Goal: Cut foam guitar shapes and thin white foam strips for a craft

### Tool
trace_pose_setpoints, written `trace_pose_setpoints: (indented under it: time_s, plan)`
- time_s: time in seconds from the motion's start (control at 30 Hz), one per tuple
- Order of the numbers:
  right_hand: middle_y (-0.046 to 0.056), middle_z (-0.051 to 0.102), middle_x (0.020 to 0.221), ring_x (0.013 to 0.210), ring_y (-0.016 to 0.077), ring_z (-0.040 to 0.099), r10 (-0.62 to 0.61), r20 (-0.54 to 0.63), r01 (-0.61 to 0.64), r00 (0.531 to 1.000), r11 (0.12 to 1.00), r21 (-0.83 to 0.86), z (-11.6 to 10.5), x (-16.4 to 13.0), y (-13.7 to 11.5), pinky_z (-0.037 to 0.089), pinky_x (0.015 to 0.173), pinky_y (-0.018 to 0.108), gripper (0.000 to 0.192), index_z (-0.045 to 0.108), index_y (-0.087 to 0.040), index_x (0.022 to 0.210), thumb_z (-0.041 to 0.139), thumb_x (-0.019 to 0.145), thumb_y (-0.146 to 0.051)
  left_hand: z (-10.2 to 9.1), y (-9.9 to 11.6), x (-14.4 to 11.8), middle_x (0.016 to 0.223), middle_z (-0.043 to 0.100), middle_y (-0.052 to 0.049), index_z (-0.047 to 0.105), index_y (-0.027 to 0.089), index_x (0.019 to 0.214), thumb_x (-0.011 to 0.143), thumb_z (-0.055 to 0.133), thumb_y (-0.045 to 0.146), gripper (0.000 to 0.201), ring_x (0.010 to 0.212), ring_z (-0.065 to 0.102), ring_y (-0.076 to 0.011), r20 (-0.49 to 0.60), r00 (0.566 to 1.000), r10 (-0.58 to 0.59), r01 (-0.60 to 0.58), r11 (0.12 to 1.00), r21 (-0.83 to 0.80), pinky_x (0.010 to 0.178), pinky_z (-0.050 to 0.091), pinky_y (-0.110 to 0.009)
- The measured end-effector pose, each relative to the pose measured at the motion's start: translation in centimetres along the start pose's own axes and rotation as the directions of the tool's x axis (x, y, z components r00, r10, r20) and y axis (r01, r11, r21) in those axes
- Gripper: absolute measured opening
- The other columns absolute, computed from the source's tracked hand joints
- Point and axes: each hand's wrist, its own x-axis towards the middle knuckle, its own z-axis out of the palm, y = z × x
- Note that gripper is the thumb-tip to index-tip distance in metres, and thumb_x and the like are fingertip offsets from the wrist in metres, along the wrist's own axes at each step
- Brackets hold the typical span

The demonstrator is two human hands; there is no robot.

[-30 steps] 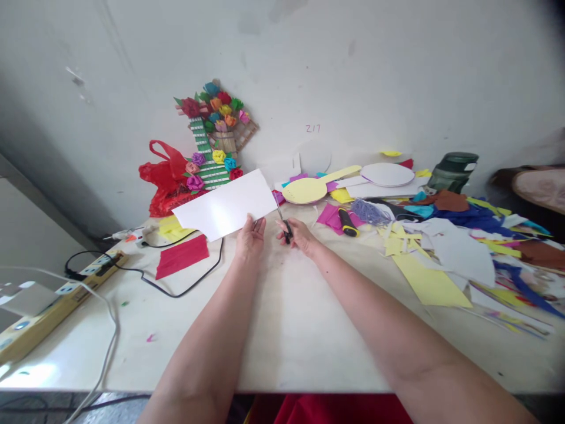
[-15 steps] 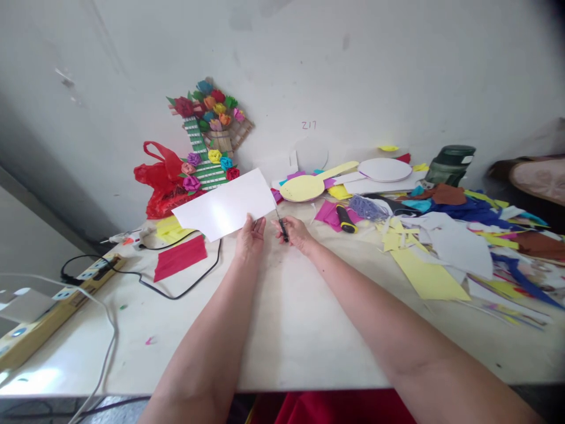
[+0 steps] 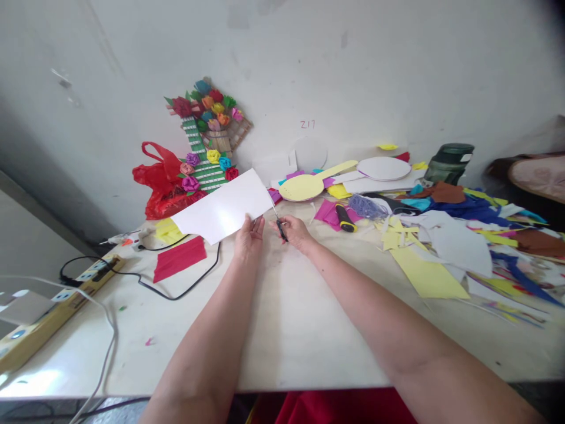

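My left hand (image 3: 249,235) grips a white sheet of card (image 3: 220,206) by its lower edge, thumb on top, and holds it tilted above the table. The card has a stepped notch at its lower left. In my right hand (image 3: 295,231) is a pair of scissors (image 3: 281,229) with black handles, fingers wrapped round them. Their blades point up and away, at the card's right edge. How far the blades are apart cannot be made out.
Behind the card stand paper flowers (image 3: 216,106) and a red plastic bag (image 3: 161,176). A power strip (image 3: 88,282) and cords lie left, near a glue gun (image 3: 126,238). Yellow (image 3: 302,188) and white paddle shapes, a cutter (image 3: 345,218), paper scraps (image 3: 459,241) and a green bottle (image 3: 449,165) are right.
The card's top right corner has shifted slightly left, and the scissors have tilted a little at its right edge. Both hands keep their hold.
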Motion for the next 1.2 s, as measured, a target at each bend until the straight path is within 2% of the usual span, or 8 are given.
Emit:
trace_pose_setpoints:
  time_s: [0.17,0.4,0.63,0.77,1.0,1.2]
  plan:
    - [-0.004,0.054,0.056,0.044,0.0078,0.049,-0.036,0.013,0.035,0.999,0.996,0.078,0.3,0.0,0.0,0.044,0.038,0.019,0.029,0.058,-0.017,0.082,0.063,0.065,-0.041,0.1,0.3,-0.1,0.070,0.066,-0.003,0.056,0.014,0.081,0.083,0.053,0.013,0.004,0.070,0.066,-0.0147,0.008,1.000,-0.003,0.003,1.000,0.014,0.073,0.054,-0.027]
    - [-0.004,0.057,0.058,0.045,0.0080,0.051,-0.035,0.017,0.035,0.999,0.999,0.019,0.5,0.0,0.4,0.045,0.039,0.019,0.027,0.060,-0.018,0.085,0.061,0.066,-0.038,0.1,0.7,0.0,0.066,0.065,-0.002,0.056,0.013,0.079,0.083,0.053,0.013,0.005,0.068,0.066,-0.0136,0.000,1.000,-0.014,0.014,1.000,0.016,0.072,0.054,-0.025]
    - [-0.004,0.061,0.062,0.045,0.0079,0.052,-0.047,0.029,0.050,0.998,0.993,-0.105,1.1,-0.4,0.1,0.043,0.041,0.018,0.025,0.062,-0.020,0.087,0.062,0.068,-0.037,0.4,0.6,-0.3,0.073,0.066,-0.006,0.058,0.013,0.082,0.083,0.052,0.015,0.006,0.077,0.066,-0.0145,0.028,0.999,-0.044,0.043,0.998,0.037,0.067,0.053,-0.020]
    - [-0.005,0.062,0.062,0.045,0.0083,0.052,-0.078,0.027,0.082,0.997,0.975,-0.206,1.5,-0.8,0.2,0.041,0.044,0.019,0.024,0.063,-0.022,0.087,0.062,0.068,-0.037,0.2,0.4,0.1,0.067,0.065,-0.003,0.059,0.013,0.077,0.081,0.056,0.013,0.004,0.070,0.066,-0.0122,0.039,0.999,0.001,-0.002,0.999,0.032,0.070,0.053,-0.021]
    - [-0.003,0.064,0.067,0.060,0.0115,0.056,-0.176,-0.012,0.157,0.984,0.902,-0.401,1.5,-1.0,0.1,0.038,0.053,0.020,0.026,0.063,-0.022,0.085,0.062,0.067,-0.040,-0.1,0.3,0.5,0.068,0.065,-0.002,0.059,0.013,0.077,0.078,0.058,0.010,0.003,0.068,0.065,-0.0110,0.022,1.000,0.008,-0.009,0.999,0.038,0.071,0.053,-0.021]
    - [-0.002,0.065,0.069,0.063,0.0126,0.055,-0.169,-0.016,0.144,0.985,0.880,-0.454,1.3,-1.3,-0.4,0.035,0.055,0.022,0.027,0.063,-0.023,0.086,0.060,0.068,-0.043,-0.2,-0.1,0.5,0.069,0.065,-0.002,0.060,0.014,0.076,0.076,0.060,0.008,0.005,0.069,0.065,-0.0116,0.023,1.000,0.012,-0.013,0.999,0.040,0.076,0.052,-0.022]
